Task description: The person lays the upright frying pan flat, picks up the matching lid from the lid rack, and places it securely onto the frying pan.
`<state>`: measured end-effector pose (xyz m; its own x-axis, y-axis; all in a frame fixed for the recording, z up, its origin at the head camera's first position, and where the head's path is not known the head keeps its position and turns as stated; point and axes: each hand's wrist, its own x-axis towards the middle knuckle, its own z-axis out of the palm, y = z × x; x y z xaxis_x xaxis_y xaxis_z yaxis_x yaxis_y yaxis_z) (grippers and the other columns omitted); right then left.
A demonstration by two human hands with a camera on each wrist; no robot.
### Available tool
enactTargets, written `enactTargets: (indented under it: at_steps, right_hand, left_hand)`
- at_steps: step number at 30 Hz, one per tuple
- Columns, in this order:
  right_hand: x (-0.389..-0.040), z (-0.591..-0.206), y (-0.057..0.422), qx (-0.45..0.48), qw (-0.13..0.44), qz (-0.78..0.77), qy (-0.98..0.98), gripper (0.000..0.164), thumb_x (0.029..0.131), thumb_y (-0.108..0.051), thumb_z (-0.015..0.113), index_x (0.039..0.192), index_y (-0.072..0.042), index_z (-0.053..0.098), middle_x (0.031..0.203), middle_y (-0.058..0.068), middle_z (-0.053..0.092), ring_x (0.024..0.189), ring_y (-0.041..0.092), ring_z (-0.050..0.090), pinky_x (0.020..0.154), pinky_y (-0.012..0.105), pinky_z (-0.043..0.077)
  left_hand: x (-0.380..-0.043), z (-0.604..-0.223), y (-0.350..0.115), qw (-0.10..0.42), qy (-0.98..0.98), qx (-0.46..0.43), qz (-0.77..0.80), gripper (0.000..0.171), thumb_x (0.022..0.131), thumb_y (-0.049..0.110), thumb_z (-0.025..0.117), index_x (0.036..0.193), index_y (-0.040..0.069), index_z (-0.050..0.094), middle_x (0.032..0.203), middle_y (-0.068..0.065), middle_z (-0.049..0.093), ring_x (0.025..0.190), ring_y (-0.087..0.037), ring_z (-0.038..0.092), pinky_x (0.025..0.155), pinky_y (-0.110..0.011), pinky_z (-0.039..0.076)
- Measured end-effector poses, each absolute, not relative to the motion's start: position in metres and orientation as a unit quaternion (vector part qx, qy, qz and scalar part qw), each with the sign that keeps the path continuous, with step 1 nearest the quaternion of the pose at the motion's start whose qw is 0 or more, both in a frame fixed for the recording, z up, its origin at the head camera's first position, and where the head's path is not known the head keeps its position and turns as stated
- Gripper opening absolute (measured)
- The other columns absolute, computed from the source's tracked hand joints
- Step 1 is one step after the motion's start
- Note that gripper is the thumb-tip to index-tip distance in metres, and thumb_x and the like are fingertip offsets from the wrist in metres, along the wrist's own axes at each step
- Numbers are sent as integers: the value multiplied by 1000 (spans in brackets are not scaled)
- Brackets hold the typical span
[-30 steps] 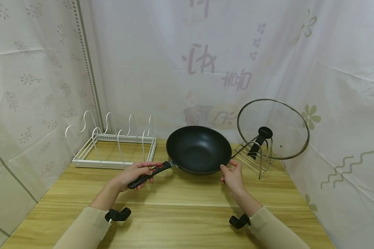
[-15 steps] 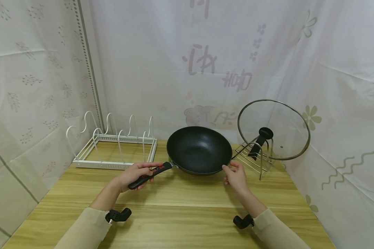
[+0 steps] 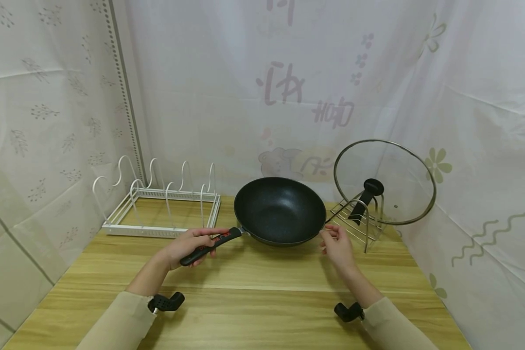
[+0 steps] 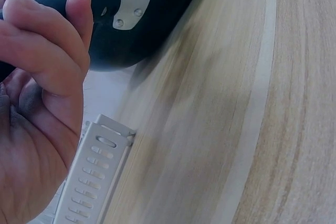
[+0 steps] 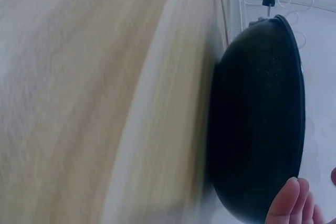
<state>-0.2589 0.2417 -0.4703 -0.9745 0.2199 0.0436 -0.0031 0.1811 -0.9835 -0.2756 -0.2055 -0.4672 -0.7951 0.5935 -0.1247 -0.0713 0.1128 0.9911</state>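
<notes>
A black wok [image 3: 277,209] sits on the wooden table, its handle [image 3: 201,250] pointing left towards the front. My left hand [image 3: 183,248] grips that handle; in the left wrist view the fingers [image 4: 47,30] curl round it, beside the riveted metal bracket [image 4: 131,8]. At the wok's right rim is my right hand [image 3: 338,245]. In the right wrist view its extended fingers [image 5: 286,203] lie by the wok's outer wall [image 5: 257,108], with the thumb apart at the frame's edge. Whether those fingertips touch the wok, I cannot tell.
A white wire rack [image 3: 144,232] with upright hoops stands at the left, near the wok. At the right, a glass lid [image 3: 402,182] with a black knob [image 3: 373,187] leans in a small metal rack [image 3: 366,233]. Printed curtains [image 3: 227,97] enclose the table.
My right hand has slid rightwards along the wok's rim, and its fingers have drawn off towards the edge. The left hand and the wok have stayed put.
</notes>
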Motion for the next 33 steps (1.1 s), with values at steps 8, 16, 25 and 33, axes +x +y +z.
enactTargets:
  at_steps: [8,16,25,33]
  right_hand:
    - [-259,-458,254,11,123,642,-757,34,111,-10,60,138,11,53,116,5,64,94,6,70,82,23,62]
    - [-265,-432,281,68,190,649,-734,34,110,-3,60,136,18,54,110,-14,71,99,-1,71,83,16,60]
    - [-269,-400,317,42,226,616,-753,31,111,-14,63,137,3,60,114,-15,71,102,-2,70,86,12,58]
    - [-279,-385,348,-17,249,616,-747,35,109,-21,68,138,-3,62,115,-9,71,99,1,71,85,11,58]
  left_hand:
    - [-276,-469,-206,261,699,183,640,56,110,14,52,166,9,49,96,-13,75,52,-6,53,48,-20,47]
    - [-276,-470,-207,259,701,183,639,56,110,14,52,165,9,49,97,-13,75,52,-6,53,47,-20,47]
    - [-275,-466,-205,261,701,183,638,57,110,14,53,166,8,48,97,-12,75,52,-6,53,47,-21,46]
    - [-275,-466,-205,262,701,179,638,57,109,14,54,165,8,49,96,-12,75,51,-6,52,47,-21,46]
